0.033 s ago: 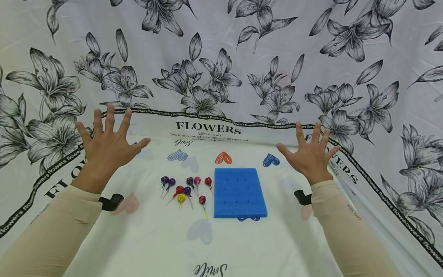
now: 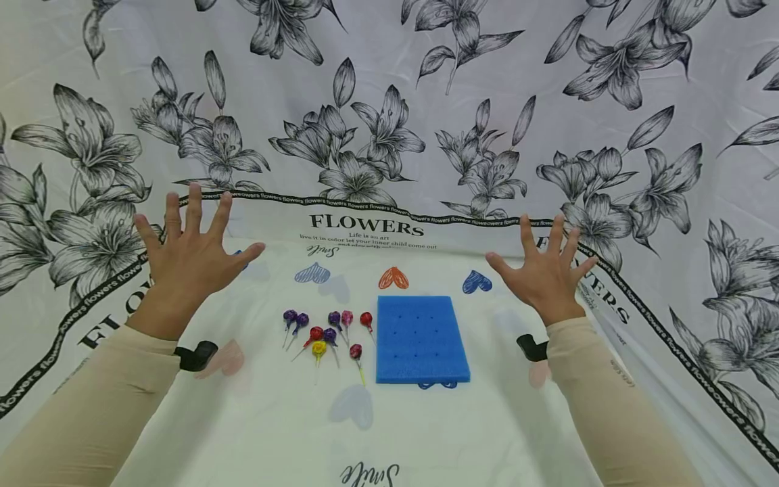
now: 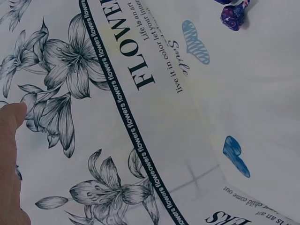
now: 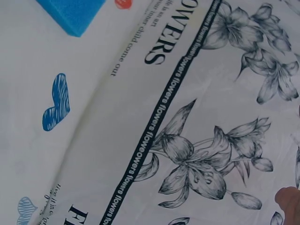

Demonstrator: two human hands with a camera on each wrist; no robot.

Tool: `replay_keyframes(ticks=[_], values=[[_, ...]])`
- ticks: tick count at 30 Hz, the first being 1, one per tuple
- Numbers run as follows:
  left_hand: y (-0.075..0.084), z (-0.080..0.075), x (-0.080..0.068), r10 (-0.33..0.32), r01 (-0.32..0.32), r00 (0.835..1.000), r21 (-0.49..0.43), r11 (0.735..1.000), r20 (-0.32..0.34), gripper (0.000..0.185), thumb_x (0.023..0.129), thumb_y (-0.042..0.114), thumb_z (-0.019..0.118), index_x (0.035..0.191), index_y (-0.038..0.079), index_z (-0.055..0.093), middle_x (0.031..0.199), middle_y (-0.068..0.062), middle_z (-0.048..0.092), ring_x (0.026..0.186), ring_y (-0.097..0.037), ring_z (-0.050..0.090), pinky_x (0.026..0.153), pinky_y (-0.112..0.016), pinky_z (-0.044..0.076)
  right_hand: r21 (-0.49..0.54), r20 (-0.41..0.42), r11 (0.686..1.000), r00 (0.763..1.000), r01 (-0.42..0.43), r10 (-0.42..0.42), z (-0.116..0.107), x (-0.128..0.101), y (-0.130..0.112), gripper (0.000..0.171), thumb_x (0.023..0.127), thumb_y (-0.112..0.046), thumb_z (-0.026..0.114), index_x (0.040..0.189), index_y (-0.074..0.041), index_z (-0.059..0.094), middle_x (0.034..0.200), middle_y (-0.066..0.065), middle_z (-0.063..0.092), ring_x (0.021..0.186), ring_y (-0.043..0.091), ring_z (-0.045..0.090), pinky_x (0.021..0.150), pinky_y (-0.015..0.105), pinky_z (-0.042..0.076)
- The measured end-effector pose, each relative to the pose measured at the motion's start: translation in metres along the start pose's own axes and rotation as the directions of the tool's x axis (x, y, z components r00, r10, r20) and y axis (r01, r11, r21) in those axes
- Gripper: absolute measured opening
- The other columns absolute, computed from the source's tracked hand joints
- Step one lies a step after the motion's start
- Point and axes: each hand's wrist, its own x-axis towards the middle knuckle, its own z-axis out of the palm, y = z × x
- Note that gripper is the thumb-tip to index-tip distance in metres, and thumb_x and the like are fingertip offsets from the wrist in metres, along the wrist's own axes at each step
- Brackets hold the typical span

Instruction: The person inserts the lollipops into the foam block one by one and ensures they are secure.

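My left hand [image 2: 191, 267] is held up over the left of the table, fingers spread and nothing in it. On the other side my right hand [image 2: 546, 281] is raised the same way, also with fingers apart and bare. Between them lies a blue foam block [image 2: 420, 338] with rows of small holes in its top. Several lollipops lie loose to its left, among them a yellow lollipop [image 2: 319, 348], a pink lollipop [image 2: 347, 316] and a purple lollipop [image 2: 289, 316]. Closest to the block is a red lollipop [image 2: 366, 318]. The left wrist view catches a purple wrapped lollipop [image 3: 233, 18] at its top edge.
A white tablecloth [image 2: 274, 426] printed with hearts and lettering covers the table. Behind and at both sides rises a white cloth [image 2: 389, 61] with black line-drawn flowers. Dark straps with small mounts sit at both wrists, over beige sleeves [image 2: 115, 399].
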Motion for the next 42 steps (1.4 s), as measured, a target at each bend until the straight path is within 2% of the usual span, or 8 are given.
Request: replay_keyframes(ticks=[7,16,24,33,42], values=[[-0.007,0.004,-0.006,-0.014,0.014,1.0,0.0,1.0,0.001,0.099,0.083,0.081,0.033,0.153,0.028,-0.013,0.15,-0.005,-0.036,0.131,-0.028,-0.038,0.092,-0.063,-0.03,-0.006,-0.006,1.0,1.0,0.007,-0.007,-0.001,-0.007,-0.005,0.096,0.08,-0.084,0.033,0.154,-0.035,-0.005,0.152,0.01,-0.033,0.131,0.04,-0.035,0.087,0.076,-0.022],[-0.009,-0.007,-0.011,-0.017,0.016,1.0,-0.014,1.0,-0.017,0.097,0.084,0.08,0.032,0.153,0.028,-0.013,0.15,-0.006,-0.035,0.131,-0.027,-0.038,0.094,-0.064,-0.028,0.003,-0.008,1.0,1.0,0.03,-0.03,-0.01,-0.012,-0.01,0.098,0.08,-0.083,0.036,0.154,-0.033,-0.005,0.153,0.013,-0.029,0.135,0.045,-0.027,0.087,0.079,-0.018],[-0.007,-0.012,-0.017,-0.022,0.022,1.0,-0.009,1.0,-0.013,0.099,0.083,0.081,0.032,0.152,0.028,-0.014,0.15,-0.005,-0.036,0.131,-0.027,-0.039,0.094,-0.063,-0.029,0.034,-0.04,0.997,0.996,0.076,-0.074,-0.016,-0.023,-0.019,0.099,0.081,-0.08,0.042,0.155,-0.032,-0.002,0.156,0.016,-0.021,0.137,0.045,-0.022,0.093,0.076,-0.016],[-0.004,-0.013,-0.026,-0.026,0.026,1.0,-0.03,0.999,-0.017,0.101,0.082,0.081,0.035,0.152,0.028,-0.015,0.149,-0.004,-0.036,0.13,-0.026,-0.039,0.094,-0.062,-0.03,0.039,-0.089,0.99,0.988,0.132,-0.128,-0.013,-0.039,-0.028,0.099,0.082,-0.075,0.05,0.156,-0.027,0.006,0.158,0.018,-0.01,0.14,0.047,-0.011,0.098,0.077,-0.004],[0.002,-0.01,-0.033,-0.014,0.013,0.999,-0.033,0.999,-0.045,0.101,0.083,0.08,0.038,0.153,0.027,-0.01,0.15,-0.004,-0.034,0.131,-0.025,-0.038,0.095,-0.061,-0.029,0.106,-0.152,0.972,0.969,0.212,-0.195,-0.001,-0.054,-0.033,0.098,0.082,-0.067,0.059,0.156,-0.023,0.013,0.159,0.017,-0.003,0.14,0.048,-0.001,0.1,0.075,0.002]])
